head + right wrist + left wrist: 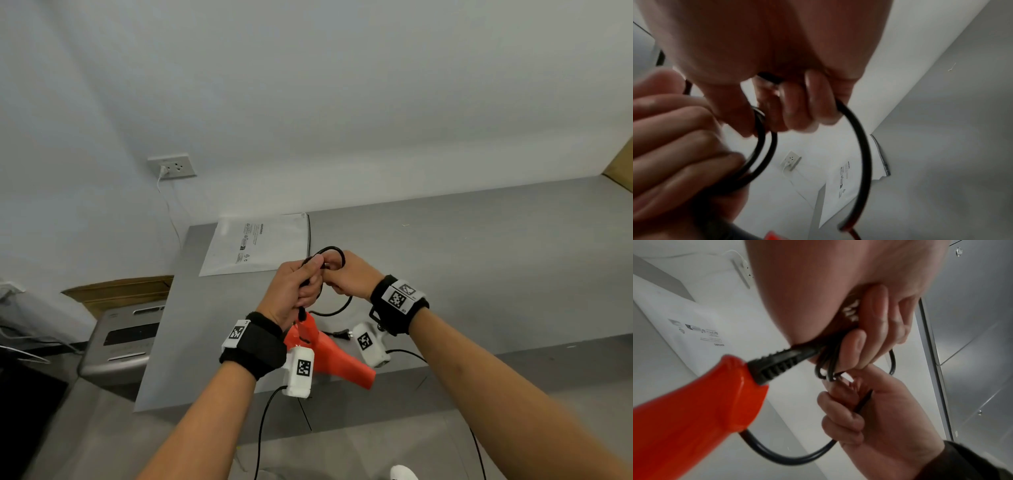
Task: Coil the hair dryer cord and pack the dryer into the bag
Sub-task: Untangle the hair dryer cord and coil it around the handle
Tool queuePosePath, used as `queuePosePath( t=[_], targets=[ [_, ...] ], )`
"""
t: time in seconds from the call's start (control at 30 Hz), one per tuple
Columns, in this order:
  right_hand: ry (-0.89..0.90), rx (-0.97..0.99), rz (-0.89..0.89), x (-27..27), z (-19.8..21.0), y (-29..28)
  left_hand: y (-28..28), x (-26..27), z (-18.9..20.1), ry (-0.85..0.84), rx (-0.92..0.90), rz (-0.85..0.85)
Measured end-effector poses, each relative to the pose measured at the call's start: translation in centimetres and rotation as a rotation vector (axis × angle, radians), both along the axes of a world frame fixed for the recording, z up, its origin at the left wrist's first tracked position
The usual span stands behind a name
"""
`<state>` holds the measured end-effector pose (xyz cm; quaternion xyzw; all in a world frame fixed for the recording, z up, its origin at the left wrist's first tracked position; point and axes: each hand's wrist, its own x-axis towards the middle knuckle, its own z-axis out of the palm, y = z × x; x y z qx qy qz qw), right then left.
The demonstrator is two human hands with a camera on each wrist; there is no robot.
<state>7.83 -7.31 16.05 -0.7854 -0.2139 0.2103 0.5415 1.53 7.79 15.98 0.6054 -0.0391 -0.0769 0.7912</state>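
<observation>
The orange hair dryer (pixel 325 349) hangs nozzle-down below my hands, over the grey table's (pixel 479 260) near edge. My left hand (pixel 298 291) grips the black cord (pixel 329 253) loops together with the cord's ribbed collar (pixel 777 363) at the dryer handle. My right hand (pixel 349 277) pinches a further loop of cord (pixel 861 146) right against the left fingers. The plug (pixel 342 334) lies on the table under the hands. The flat white bag (pixel 257 243) lies beyond, at the table's far left.
A wall socket (pixel 171 166) with a white cable plugged in sits on the wall at the left. A grey machine (pixel 126 339) stands left of the table, with a cardboard box (pixel 120 291) behind it.
</observation>
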Motion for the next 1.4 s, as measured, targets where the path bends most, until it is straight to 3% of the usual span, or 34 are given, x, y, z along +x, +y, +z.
queuePosePath(
  t=[0.13,0.3,0.5,0.6,0.77,0.93,1.07,1.27,1.4],
  targets=[
    [0.079,0.107,-0.158,0.3,-0.5,0.6,-0.1,-0.1,0.1,-0.011,-0.006,-0.009],
    [0.015,0.063,-0.144,0.0,-1.0,1.3,0.1,0.4,-0.1,-0.002,-0.121,0.055],
    [-0.23,-0.277,-0.202,-1.4,-3.7,1.7,0.3,0.2,-0.1,-0.006,-0.174,0.149],
    [-0.344,-0.461,-0.125,-2.5,-4.0,1.8,0.1,0.0,-0.2,-0.026,-0.176,0.177],
    [-0.645,-0.736,0.136,-4.0,-1.4,0.7,0.9,0.7,-0.7,-0.077,0.062,0.25],
    [-0.954,-0.67,0.103,-3.2,3.1,-0.3,1.4,1.3,-0.5,-0.098,0.611,0.263],
    [-0.854,-0.595,-0.035,-0.7,4.4,-1.4,0.8,1.0,0.3,-0.093,0.508,0.134],
    [-0.43,-0.346,0.092,0.4,3.7,-1.1,0.1,0.7,0.6,0.006,0.225,0.154],
    [-0.439,-0.377,0.121,0.1,2.8,-0.5,0.4,0.7,1.0,0.021,0.176,0.188]
  ],
)
